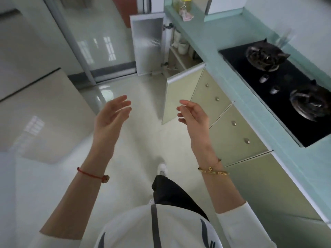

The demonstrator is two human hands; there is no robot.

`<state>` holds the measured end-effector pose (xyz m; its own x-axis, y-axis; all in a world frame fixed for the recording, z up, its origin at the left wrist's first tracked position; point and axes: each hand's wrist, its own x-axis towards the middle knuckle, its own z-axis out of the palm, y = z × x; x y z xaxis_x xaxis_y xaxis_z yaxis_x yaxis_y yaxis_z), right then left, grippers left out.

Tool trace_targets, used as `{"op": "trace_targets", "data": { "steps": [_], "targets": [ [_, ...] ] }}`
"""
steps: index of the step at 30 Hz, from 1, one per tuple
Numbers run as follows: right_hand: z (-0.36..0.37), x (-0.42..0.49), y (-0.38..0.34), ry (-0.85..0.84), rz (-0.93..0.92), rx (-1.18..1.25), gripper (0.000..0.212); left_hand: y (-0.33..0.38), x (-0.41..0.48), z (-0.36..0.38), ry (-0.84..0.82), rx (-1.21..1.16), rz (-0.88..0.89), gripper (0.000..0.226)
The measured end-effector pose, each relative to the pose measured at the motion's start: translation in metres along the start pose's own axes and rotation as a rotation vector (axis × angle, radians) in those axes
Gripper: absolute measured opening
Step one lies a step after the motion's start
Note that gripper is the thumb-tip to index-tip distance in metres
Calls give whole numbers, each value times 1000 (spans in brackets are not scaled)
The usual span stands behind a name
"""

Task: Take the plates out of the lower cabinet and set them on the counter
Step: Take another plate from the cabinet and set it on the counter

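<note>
Left hand (pixel 112 116): raised in open air over the glossy pale tiled floor (pixel 136 97), palm turned inward, fingers (pixel 123 102) spread wide and holding nothing. A thin red cord bracelet (pixel 89 174) sits on its wrist.

Right hand (pixel 194 115): raised opposite the left and well apart from it, palm inward, fingers (pixel 184 109) loosely curled and open, likewise empty. A gold chain bracelet (pixel 214 170) circles its wrist.

Pale green stone counter (pixel 202 43): runs along the right side, carrying a black glass gas hob with two burners (pixel 279 83) and, at the far end, a clear bottle with a yellow label (pixel 183 4).

Lower cabinet (pixel 179 56): under the counter's far end, both doors swung out, a white-framed frosted door (pixel 148 43) on the far side and a cream flat-panel door (pixel 176 97) nearer the hands. White crockery (pixel 182 46) stands on its shelf (blurred; individual plates cannot be told apart), well ahead of both hands.

Cream drawer fronts with round metal knobs (pixel 232 129): beneath the hob, closed.

Person: white top with grey markings, dark trousers, one white shoe (pixel 162 168) on the floor.
</note>
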<state>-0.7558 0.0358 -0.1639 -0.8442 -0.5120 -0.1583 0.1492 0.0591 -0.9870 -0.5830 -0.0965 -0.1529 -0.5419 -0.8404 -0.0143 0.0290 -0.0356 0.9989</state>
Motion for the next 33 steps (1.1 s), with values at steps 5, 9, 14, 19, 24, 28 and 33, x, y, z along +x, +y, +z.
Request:
{"op": "trace_targets", "data": {
  "steps": [5, 9, 14, 19, 24, 28, 33],
  "targets": [
    [54, 81, -7, -55, -13, 0, 22, -4, 83, -10, 56, 4, -6, 31],
    [99, 157, -23, -70, -20, -5, 22, 3, 167, -11, 70, -1, 1, 31],
    [148, 244, -47, -73, -26, -9, 19, 15, 266, -13, 81, -20, 16, 31],
    [190, 319, -61, -46, -21, -21, 20, 14, 356, -20, 93, -26, 9, 28],
    [230, 392, -64, 34, -33, -30, 18, 4, 456, -31, 64, -7, 4, 33],
    [267, 448, -66, 144, -41, 6, 23, -2, 547, -39, -37, -1, 17, 31],
    [319, 511, -72, 323, -52, 71, 23, 5, 657, -39, -195, -32, 23, 29]
  ]
}}
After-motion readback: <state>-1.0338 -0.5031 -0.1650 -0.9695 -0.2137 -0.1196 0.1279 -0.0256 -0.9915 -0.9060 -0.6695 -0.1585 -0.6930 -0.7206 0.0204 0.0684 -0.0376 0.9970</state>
